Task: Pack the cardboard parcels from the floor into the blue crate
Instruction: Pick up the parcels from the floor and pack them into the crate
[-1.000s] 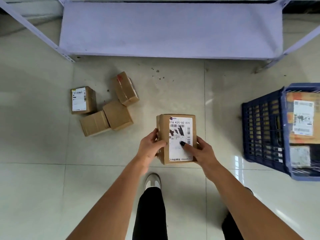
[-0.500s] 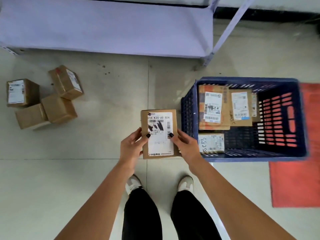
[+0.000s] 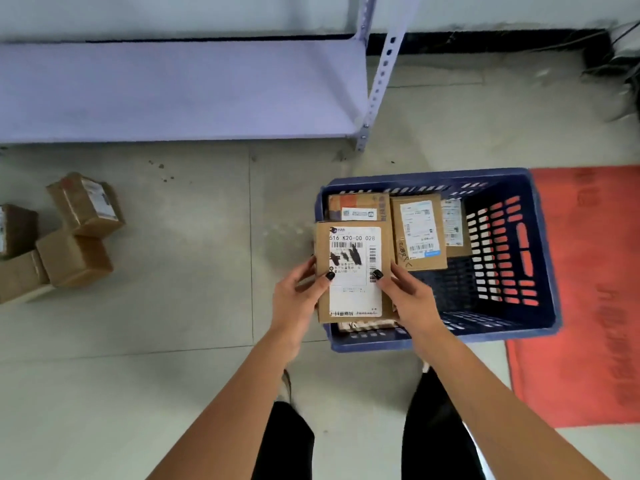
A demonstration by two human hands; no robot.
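I hold a cardboard parcel (image 3: pixel 353 271) with a white shipping label between both hands, above the left end of the blue crate (image 3: pixel 519 323). My left hand (image 3: pixel 298 299) grips its left edge and my right hand (image 3: pixel 408 296) its right edge, thumbs on the label. Inside the crate lie several labelled parcels (image 3: pixel 420 233) along the far side, and another shows under the held one near the front wall. Several more cardboard parcels (image 3: pixel 74 258) sit in a cluster on the floor at the far left.
A pale purple metal shelf (image 3: pixel 180 91) runs along the back, its upright post (image 3: pixel 377 81) just behind the crate. A red mat (image 3: pixel 588 306) lies under and right of the crate. Grey tiled floor spreads between the cluster and the crate. My legs are below.
Both hands carried the parcel to the right, from over bare floor to over the crate's left end. The view swung right, so the floor cluster slid to the left edge.
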